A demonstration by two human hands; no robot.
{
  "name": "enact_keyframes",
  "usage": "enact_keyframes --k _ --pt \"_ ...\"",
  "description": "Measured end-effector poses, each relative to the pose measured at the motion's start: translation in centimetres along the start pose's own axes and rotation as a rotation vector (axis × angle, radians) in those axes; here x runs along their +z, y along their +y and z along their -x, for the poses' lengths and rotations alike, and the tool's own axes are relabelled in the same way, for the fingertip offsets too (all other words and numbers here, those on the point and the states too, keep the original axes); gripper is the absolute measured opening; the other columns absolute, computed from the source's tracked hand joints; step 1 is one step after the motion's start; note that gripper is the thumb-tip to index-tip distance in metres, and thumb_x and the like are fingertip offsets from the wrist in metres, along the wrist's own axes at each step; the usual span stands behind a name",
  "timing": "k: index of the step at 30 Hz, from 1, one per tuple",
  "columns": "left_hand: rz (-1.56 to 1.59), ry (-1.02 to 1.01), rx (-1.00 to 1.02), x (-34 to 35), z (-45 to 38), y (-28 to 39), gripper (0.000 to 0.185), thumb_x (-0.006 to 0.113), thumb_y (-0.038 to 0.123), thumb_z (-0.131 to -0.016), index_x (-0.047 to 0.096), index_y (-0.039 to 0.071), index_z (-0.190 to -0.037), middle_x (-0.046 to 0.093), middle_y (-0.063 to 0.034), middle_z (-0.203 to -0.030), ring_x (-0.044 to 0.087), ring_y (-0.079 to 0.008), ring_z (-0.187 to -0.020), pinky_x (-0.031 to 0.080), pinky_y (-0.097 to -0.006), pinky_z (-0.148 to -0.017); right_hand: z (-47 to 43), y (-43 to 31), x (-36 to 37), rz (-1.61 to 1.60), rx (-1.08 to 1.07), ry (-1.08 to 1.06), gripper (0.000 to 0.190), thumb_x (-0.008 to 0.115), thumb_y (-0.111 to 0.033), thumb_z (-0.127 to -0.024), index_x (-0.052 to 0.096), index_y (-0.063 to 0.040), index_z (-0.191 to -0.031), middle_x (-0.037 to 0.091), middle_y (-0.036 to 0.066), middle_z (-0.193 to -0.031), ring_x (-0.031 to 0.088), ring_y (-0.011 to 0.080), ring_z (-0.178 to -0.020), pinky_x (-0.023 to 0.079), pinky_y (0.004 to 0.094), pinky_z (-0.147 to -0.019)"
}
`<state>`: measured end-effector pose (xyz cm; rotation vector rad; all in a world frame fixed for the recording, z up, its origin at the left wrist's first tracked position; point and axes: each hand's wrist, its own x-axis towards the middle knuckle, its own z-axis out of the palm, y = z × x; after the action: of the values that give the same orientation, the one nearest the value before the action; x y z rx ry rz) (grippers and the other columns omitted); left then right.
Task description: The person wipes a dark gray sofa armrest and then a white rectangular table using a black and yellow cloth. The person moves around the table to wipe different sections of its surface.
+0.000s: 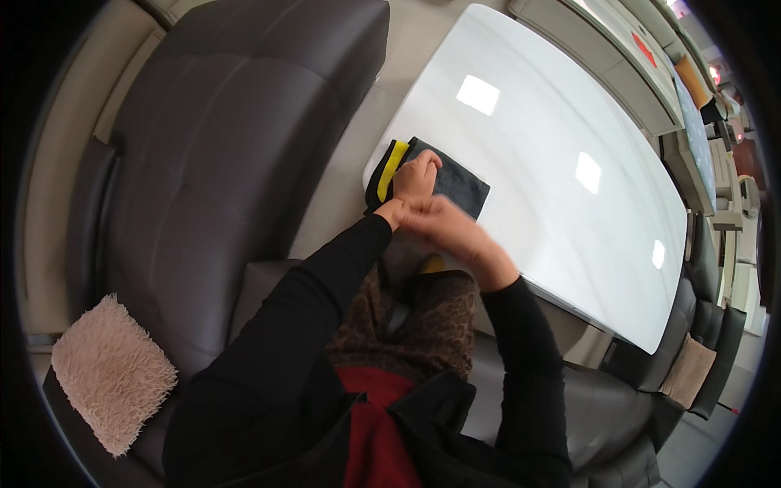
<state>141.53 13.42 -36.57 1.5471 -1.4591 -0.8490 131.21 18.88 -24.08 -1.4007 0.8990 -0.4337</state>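
Observation:
My left hand [418, 175] is curled into a loose fist above a folded cloth, with nothing visible in it. Blurred, my right hand [454, 229] lies across my left wrist [390, 212], close to the black sleeve cuff; its fingertips are too unclear to show whether they grip. The dark grey cloth [464, 183] has a yellow band [392, 169] and black edging. It rests on the near left corner of a glossy white table [549, 207], partly hidden by my hands.
A dark leather sofa [201, 140] runs along the left, and more seating [586, 396] lies behind and to the right. A shaggy pink cushion [113, 375] sits at lower left, a brown cushion [688, 371] at right. A low cabinet [598, 61] stands beyond the table.

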Motion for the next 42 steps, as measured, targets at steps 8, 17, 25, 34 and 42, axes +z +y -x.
enact_keyframes --k 8,17,25,34,42 --pt "-0.087 0.084 0.143 0.3 0.7 -0.1 0.019 0.048 0.026 -0.093 0.058 0.011 -0.086 0.066 -0.0113 -0.078 0.063 -0.0346 -0.074 0.049 -0.0462 -0.063 -0.9 3.0 -7.7 -0.71 -0.108 0.871 0.028 0.053 -0.027 -0.095 0.05 -0.011 -0.073 0.042 -0.004 -0.062 0.035 0.0045 -0.048 0.024 0.0211 -0.04" --pt "-0.251 0.181 0.27 0.1 0.6 -0.9 0.015 0.054 0.024 -0.09 0.058 0.011 -0.082 0.063 -0.0105 -0.075 0.062 -0.0337 -0.073 0.048 -0.045 -0.062 -0.2 4.6 -4.6 -0.488 -0.017 0.422 0.023 0.051 -0.026 -0.095 0.053 -0.011 -0.078 0.043 -0.006 -0.059 0.034 0.0034 -0.046 0.024 0.0209 -0.04" --pt "-0.36 0.178 0.306 0.2 0.8 -1.9 0.015 0.053 0.022 -0.089 0.056 0.009 -0.082 0.064 -0.0095 -0.08 0.061 -0.0321 -0.079 0.048 -0.0435 -0.067 -0.5 6.3 -1.9 0.25 0.133 0.0 0.027 0.06 -0.026 -0.092 0.061 0.0 -0.085 0.05 -0.004 -0.068 0.044 0.0057 -0.064 0.039 0.0254 -0.056" --pt "-0.36 0.164 0.294 0.6 0.8 -1.1 0.015 0.053 0.021 -0.089 0.054 0.009 -0.08 0.063 -0.0089 -0.078 0.061 -0.031 -0.078 0.049 -0.0431 -0.068 -1.1 9.3 -2.5 0.903 -0.245 0.701 0.034 0.069 -0.018 -0.079 0.057 -0.009 -0.11 0.051 0.016 -0.125 0.048 0.0333 -0.115 0.042 0.0415 -0.092" --pt "-0.126 0.218 0.209 0.4 0.7 -1.0 0.013 0.052 0.019 -0.09 0.059 0.009 -0.091 0.064 -0.0098 -0.088 0.062 -0.0318 -0.083 0.049 -0.0412 -0.07 -0.5 12.3 0.2 1.241 -0.122 0.462 0.068 0.055 -0.043 -0.088 0.031 -0.018 -0.147 0.023 0.017 -0.152 0.019 0.0362 -0.141 0.014 0.0582 -0.111"
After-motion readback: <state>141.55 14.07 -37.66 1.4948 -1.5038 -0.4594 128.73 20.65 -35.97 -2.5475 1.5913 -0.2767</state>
